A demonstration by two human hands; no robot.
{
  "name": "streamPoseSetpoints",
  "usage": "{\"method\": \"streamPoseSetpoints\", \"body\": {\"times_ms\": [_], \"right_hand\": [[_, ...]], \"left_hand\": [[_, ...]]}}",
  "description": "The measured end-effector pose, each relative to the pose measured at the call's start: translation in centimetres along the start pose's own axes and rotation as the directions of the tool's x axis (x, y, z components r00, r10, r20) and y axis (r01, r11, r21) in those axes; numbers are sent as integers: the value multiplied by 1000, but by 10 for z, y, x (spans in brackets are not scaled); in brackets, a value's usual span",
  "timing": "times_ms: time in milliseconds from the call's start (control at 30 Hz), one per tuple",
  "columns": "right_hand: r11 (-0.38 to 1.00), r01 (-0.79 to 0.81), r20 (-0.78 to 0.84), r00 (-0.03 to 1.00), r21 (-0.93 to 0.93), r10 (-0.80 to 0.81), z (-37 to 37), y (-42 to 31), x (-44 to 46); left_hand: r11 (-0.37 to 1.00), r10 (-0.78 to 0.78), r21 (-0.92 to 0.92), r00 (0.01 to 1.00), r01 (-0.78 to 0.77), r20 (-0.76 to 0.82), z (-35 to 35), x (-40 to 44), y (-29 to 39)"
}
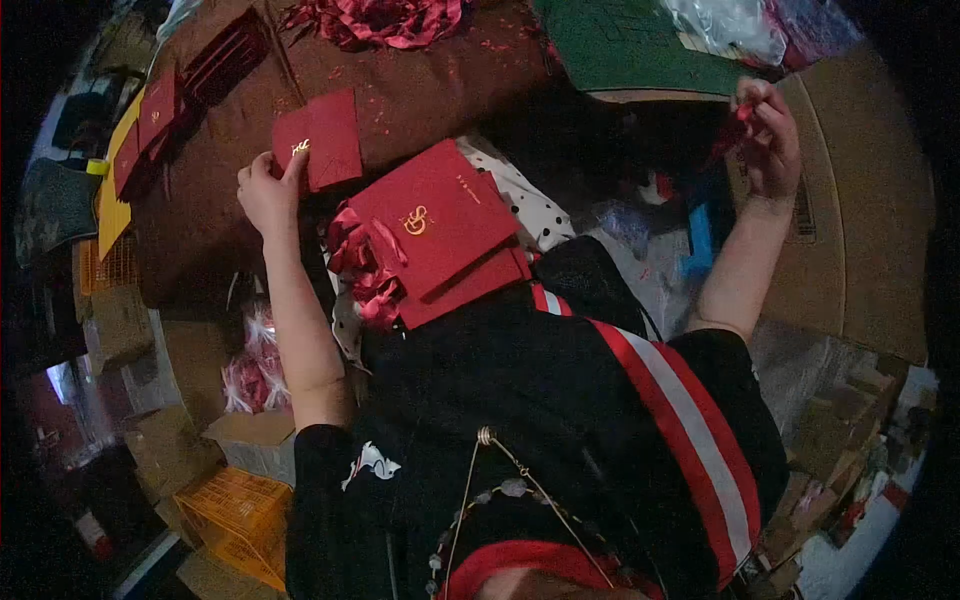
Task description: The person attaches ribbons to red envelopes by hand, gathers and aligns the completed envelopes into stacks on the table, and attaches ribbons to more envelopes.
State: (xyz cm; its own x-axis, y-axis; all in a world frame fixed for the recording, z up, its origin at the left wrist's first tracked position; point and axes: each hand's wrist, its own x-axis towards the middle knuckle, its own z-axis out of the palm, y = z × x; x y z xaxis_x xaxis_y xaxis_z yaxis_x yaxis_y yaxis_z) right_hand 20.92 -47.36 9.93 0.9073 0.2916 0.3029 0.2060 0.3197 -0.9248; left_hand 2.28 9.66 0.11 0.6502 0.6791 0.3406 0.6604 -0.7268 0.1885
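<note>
Over brown cloth [215,215], left fingers [296,167] tight on red card [337,122]; right fingers [770,115] tight on possibly ribbon [742,116].

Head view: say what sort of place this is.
Probably a small packing or craft workshop, judging by the gold-printed red items stacked before the person, the heap of red ribbon on the brown surface, and the orange crate among cardboard boxes.

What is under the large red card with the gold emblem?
Under the large card, another red card sticks out along the lower right edge, and black-dotted white fabric shows past the upper right. Whatever lies beneath the middle is covered.
</note>
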Motion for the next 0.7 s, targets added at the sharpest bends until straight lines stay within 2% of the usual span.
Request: {"method": "streamPoseSetpoints", "body": {"times_ms": [67, 100, 200, 267, 367, 400, 467, 500, 567, 600, 667, 700], "right_hand": [[922, -284, -143, 957, -264, 254, 1, 2, -9], [898, -344, -138, 938, -275, 317, -20, 22, -6], [827, -405, -188, 914, -389, 360, -29, 61, -9], [785, -491, -322, 865, -377, 386, -25, 77, -9], [828, -496, -354, 847, -262, 396, -26, 107, -7], [820, -507, -368, 840, -266, 400, -28, 120, -5], [799, -457, -375, 872, -391, 315, -44, 166, -2], [663, -530, -331, 848, -529, 414, -63, 189, 4], [366, -467, -392, 882, -805, 262, -82, 243, -7], [192, -483, -375, 829, -854, 415, -52, 204, -8], [-10, -434, -391, 801, -901, 453, -37, 197, -16], [43, -414, -350, 815, -909, 461, -39, 199, -17]], "left_hand": [[999, 12, -33, 1000, -12, 5, 4, 2, -4], [999, 8, -37, 1000, -8, 8, 5, 3, -6], [999, -20, -47, 999, 21, 33, 7, 5, -6], [998, -48, -32, 996, 51, 74, 8, 7, -9], [999, -26, -38, 998, 28, 50, 3, 5, -6], [997, -23, -74, 999, 27, 49, 3, 4, -7], [997, -21, -76, 999, 24, 38, 5, 2, -8], [997, -22, -79, 999, 24, 27, 4, 2, -7], [999, -33, -36, 999, 35, 42, 2, 3, -4], [999, -22, -43, 999, 24, 45, 3, 3, -5], [998, -45, -49, 998, 48, 49, -9, -3, 7], [999, -31, -33, 997, 33, 72, -4, 0, 1]]}}
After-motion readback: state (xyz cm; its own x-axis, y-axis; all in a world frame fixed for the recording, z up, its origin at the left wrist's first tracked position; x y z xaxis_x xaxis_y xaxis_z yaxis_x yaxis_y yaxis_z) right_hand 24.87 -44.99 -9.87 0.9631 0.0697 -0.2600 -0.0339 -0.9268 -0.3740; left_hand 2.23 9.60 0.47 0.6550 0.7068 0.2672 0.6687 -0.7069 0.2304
